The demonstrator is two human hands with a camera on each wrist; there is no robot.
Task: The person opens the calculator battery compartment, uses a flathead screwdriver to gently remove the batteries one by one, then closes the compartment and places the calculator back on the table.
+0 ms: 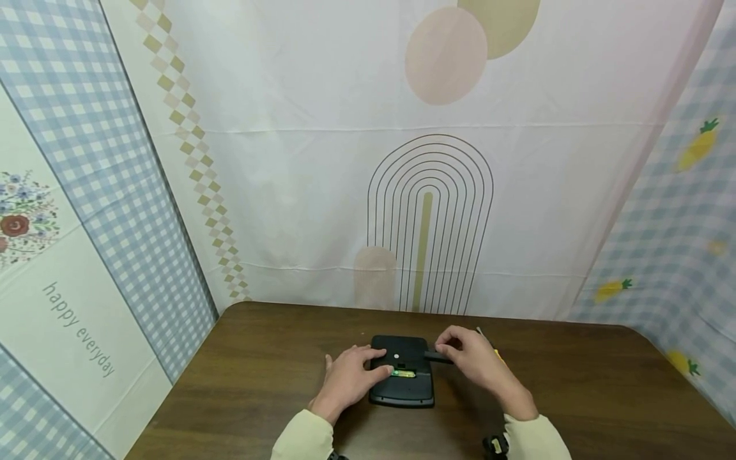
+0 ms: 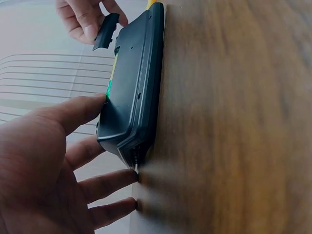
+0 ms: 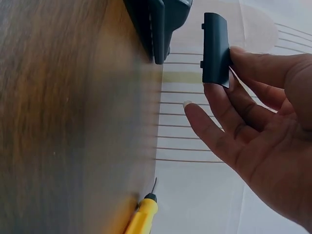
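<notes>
A black device shaped like a desk calculator [image 1: 411, 390] lies back side up on the table, its battery slot uncovered. A green and yellow battery [image 1: 406, 374] sits in the slot. My left hand [image 1: 349, 378] rests at the device's left side, thumb tip on the battery's end and other fingers spread along the edge and the tabletop. To the right, my right hand [image 1: 468, 354] pinches a small black battery cover [image 3: 215, 51] between thumb and fingers. The cover is held above the table, apart from the slot, its small tabs showing in the right wrist view.
A screwdriver with a yellow handle [image 3: 142, 217] lies on the table beyond my right hand, mostly hidden by it in the head view. The brown wooden table [image 1: 259, 370] meets a patterned cloth backdrop [image 1: 299, 191] at its far edge.
</notes>
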